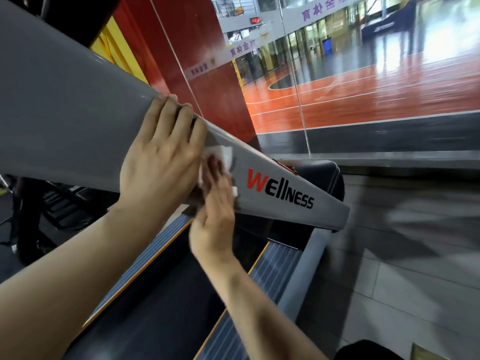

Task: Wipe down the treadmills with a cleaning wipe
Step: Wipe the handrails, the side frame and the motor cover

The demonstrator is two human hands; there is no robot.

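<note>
A gym: a treadmill stands beside glass overlooking a basketball court.

Both hands on the treadmill's slanted upright

Left hand lies on the upright; right hand just beside it presses the wipe; belt below.
</note>
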